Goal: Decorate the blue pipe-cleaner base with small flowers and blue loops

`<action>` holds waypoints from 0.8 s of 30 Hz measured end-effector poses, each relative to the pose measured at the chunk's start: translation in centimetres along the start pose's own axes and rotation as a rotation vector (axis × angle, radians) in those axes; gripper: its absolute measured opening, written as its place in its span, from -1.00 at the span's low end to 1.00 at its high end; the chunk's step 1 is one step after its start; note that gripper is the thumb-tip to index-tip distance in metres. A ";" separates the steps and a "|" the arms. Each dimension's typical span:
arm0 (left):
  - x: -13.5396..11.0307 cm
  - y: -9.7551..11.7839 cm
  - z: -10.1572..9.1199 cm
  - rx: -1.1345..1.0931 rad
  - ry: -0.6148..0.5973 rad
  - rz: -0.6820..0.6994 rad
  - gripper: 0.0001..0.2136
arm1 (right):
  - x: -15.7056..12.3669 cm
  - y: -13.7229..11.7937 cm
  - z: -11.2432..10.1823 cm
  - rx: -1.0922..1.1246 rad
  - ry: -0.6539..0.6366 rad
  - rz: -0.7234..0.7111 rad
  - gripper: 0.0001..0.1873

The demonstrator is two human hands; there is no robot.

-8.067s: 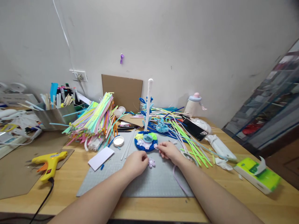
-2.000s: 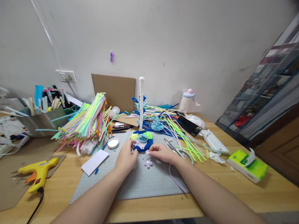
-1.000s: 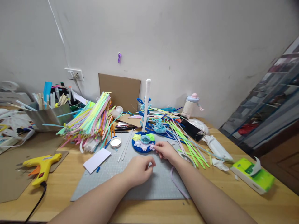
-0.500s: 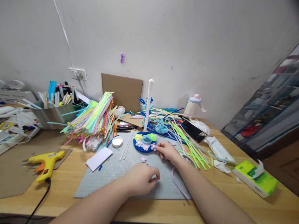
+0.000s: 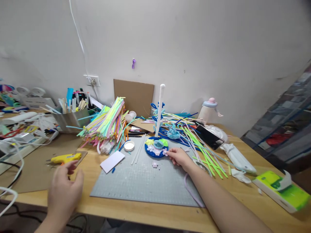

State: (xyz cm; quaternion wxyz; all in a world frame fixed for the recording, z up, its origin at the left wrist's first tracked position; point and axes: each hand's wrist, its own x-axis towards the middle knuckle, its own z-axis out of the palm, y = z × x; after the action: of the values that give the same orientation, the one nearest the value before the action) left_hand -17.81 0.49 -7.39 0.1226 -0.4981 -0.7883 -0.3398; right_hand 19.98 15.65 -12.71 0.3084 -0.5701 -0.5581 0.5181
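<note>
My right hand [image 5: 179, 157] pinches a small lilac pipe-cleaner flower [image 5: 165, 151] at the right edge of a round blue base [image 5: 148, 152]. On that base sit yellow and green tufts, a light-blue ring and other pale flowers. A white fuzzy post [image 5: 159, 110] rises at the back of it. Another lilac flower [image 5: 155, 165] lies loose on the grey cutting mat [image 5: 136, 184]. Over at the left, my left hand [image 5: 64, 189] is open, thumb apart, at the yellow glue gun [image 5: 64, 158]. It hides the gun's handle, and whether it touches I cannot tell.
A bundle of pastel pipe cleaners [image 5: 109, 123] stands behind the mat's left side. More stems [image 5: 206, 152] and a phone [image 5: 210, 137] lie to the right. A white card [image 5: 112, 161] and small white dish [image 5: 129, 146] are on the left. Cables [image 5: 18, 176] run along the left edge.
My left hand has moved from the mat's front leftward to the glue gun, its fingers now reaching over the handle. My right hand stays at the blue base with the flower. The view has turned left.
</note>
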 end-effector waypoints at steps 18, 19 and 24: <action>4.6 -4.0 -0.8 0.376 -0.402 -0.258 -0.54 | -0.9 -0.6 0.2 0.013 0.017 -0.085 -0.68; 4.4 -3.8 -0.9 0.379 -0.358 -0.241 -0.56 | -1.1 -0.7 0.1 0.019 0.022 -0.103 -0.68; 2.1 -0.5 -1.3 0.169 0.001 -0.112 -0.54 | -3.2 -2.0 0.2 -0.052 0.137 -0.389 -0.75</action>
State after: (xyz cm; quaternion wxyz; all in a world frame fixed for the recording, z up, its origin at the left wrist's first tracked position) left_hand -19.45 0.93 -5.52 0.1453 -0.4410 -0.8407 -0.2785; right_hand 19.69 12.92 -10.10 0.4252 -0.4931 -0.6486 0.3941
